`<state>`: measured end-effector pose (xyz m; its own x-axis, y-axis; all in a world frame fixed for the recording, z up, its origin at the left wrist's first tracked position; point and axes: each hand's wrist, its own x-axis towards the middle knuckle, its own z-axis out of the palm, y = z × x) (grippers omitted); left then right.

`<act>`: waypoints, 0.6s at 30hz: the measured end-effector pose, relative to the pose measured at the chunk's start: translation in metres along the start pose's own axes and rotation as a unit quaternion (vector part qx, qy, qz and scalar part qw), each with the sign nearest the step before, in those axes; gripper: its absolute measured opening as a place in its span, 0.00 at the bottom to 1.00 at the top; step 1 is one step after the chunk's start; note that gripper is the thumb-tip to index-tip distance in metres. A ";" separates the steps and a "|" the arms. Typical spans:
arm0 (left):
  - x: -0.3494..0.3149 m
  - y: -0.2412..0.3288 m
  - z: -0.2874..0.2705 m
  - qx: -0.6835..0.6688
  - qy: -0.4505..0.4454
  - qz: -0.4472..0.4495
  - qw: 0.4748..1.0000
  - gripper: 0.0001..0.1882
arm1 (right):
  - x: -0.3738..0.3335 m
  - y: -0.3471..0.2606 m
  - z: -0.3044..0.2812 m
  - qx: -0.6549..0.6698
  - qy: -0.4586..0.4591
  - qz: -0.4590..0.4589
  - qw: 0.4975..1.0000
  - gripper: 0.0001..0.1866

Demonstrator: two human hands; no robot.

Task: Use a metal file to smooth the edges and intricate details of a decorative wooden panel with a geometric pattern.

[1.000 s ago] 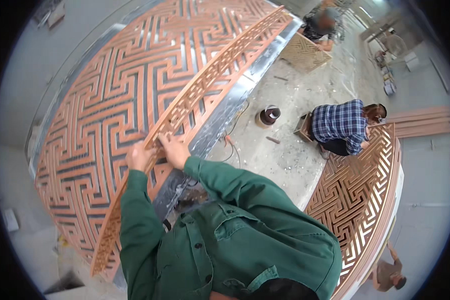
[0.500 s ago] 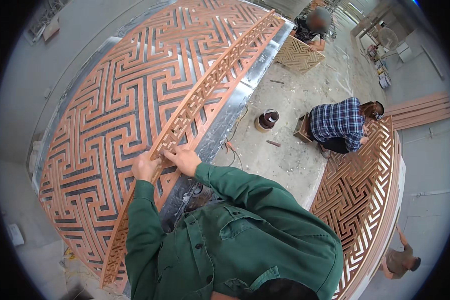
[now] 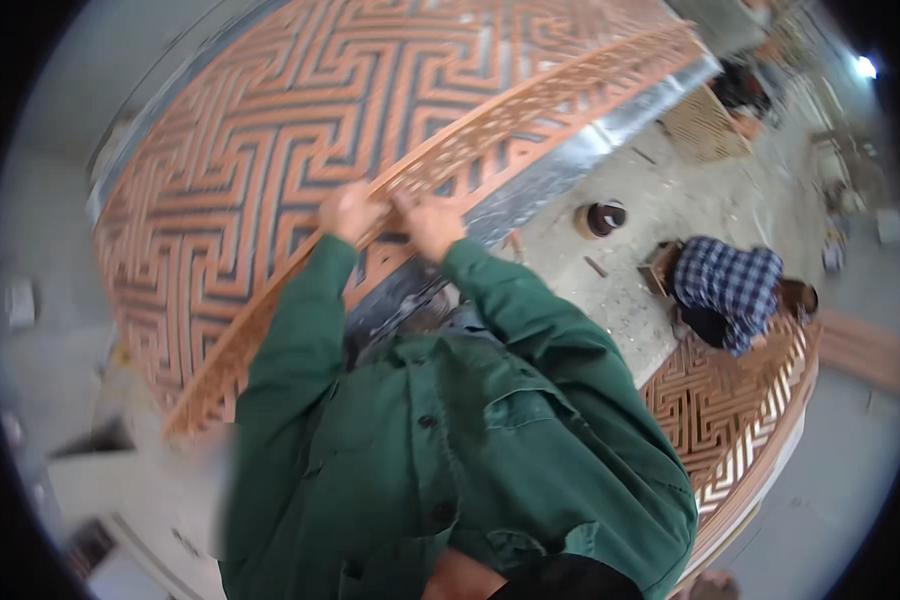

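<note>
A long, narrow wooden lattice strip [image 3: 515, 118], its long edge raised, runs diagonally across a large reddish-brown lattice panel [image 3: 315, 140] of angular interlocking bars. My left hand [image 3: 348, 212] grips the strip's far-left edge, its fingers closed over the wood. Just to the right, my right hand [image 3: 432, 222] is closed on the strip's openwork side, thumb and fingers pinching near the left hand. Blur hides the exact fingertip contact. Green sleeves cover both arms.
Silvery sheeting [image 3: 570, 165] lines the panel's edge. On the floor to the right stand a dark container [image 3: 604, 218] and a wooden box stool [image 3: 660, 268]. A co-worker in a plaid shirt [image 3: 725, 283] bends over another lattice panel [image 3: 705, 415]. A smaller panel [image 3: 705, 125] is farther back.
My view has swung, so the panel and strip appear turned clockwise and the scene is blurred. Both hands keep their hold on the strip, close together.
</note>
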<state>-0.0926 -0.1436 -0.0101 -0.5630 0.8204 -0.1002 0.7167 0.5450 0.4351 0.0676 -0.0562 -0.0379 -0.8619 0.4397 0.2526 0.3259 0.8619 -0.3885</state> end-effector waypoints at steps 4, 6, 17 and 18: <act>0.003 0.004 -0.008 -0.009 -0.024 -0.024 0.999 0.18 | -0.020 -0.013 -0.024 0.004 -0.056 0.035 0.998 0.29; 0.002 0.004 -0.004 0.006 -0.013 -0.040 0.999 0.18 | -0.031 -0.019 -0.031 -0.017 -0.112 0.056 0.992 0.30; -0.005 0.003 -0.010 0.021 -0.012 -0.058 0.998 0.16 | -0.034 -0.029 -0.012 -0.068 -0.089 0.048 0.992 0.30; -0.005 0.003 -0.008 0.018 -0.011 -0.060 0.998 0.16 | -0.043 -0.033 -0.021 -0.069 -0.118 0.068 0.988 0.29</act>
<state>-0.0909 -0.1472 -0.0014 -0.6372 0.7520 -0.1686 0.6595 0.6452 0.3857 0.1017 -0.0984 -0.0174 -0.8682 0.4961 -0.0141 0.4804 0.8328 -0.2752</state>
